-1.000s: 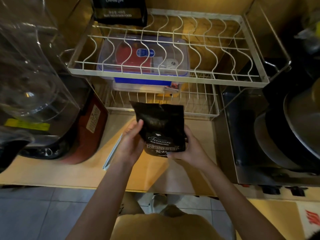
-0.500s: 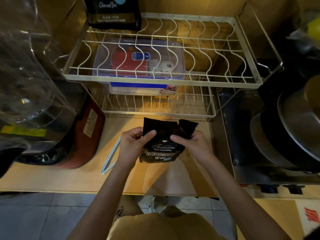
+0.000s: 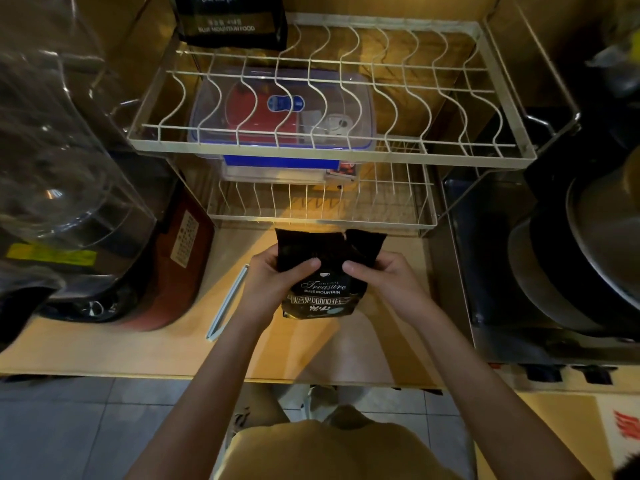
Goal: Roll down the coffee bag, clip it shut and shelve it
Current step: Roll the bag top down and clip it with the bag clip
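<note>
My fingers (image 3: 304,265) on both hands pinch the top of the coffee bag (image 3: 320,292), which I hold just above the worktop (image 3: 104,348). The top is bent, not rolled yet. The clip (image 3: 227,303) lies beside it, and the shelf (image 3: 450,98) comes last.

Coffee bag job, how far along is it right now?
Nothing is finished yet. In hand: both hands, left and right, grip the black foil coffee bag over the wooden counter, starting on its top. Left: rolling it down, fitting the long pale clip lying beside it, then shelving on the wire rack.
</note>
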`<state>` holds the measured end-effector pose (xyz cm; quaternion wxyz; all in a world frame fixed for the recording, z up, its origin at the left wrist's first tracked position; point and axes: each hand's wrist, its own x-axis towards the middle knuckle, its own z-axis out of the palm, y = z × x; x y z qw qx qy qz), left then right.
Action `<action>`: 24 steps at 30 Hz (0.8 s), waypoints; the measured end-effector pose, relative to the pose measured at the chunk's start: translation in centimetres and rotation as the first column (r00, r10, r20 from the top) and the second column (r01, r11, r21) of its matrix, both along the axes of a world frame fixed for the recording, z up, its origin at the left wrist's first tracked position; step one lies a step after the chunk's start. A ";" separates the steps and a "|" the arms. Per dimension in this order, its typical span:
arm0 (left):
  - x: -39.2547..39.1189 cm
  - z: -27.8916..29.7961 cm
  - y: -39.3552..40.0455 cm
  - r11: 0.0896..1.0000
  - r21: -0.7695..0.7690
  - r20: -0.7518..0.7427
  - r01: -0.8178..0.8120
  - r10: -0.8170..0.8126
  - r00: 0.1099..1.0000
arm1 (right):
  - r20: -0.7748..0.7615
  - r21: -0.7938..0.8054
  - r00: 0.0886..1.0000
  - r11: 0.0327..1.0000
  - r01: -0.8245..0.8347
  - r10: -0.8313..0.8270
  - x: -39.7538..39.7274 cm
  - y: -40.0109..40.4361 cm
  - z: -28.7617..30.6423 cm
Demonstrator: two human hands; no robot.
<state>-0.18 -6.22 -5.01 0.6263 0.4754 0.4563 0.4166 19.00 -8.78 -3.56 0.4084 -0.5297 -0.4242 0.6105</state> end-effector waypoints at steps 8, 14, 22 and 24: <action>0.7 0.4 0.8 0.994 -0.083 0.091 -0.075 0.082 0.992 | -0.004 -0.038 0.988 0.987 0.157 -0.157 -0.2 0.5 0.4; 1.2 0.9 0.7 0.983 -0.017 0.091 -0.185 0.186 0.978 | -0.044 0.081 0.948 0.944 0.319 -0.316 -0.7 0.2 0.7; 1.6 0.9 0.5 0.973 0.022 -0.083 -0.231 0.232 0.969 | -0.022 0.152 0.931 0.919 0.364 -0.365 -0.8 0.6 0.3; 1.2 0.7 0.5 0.974 0.057 -0.141 -0.218 0.224 0.964 | -0.005 0.140 0.964 0.954 0.264 -0.266 -0.2 0.9 0.2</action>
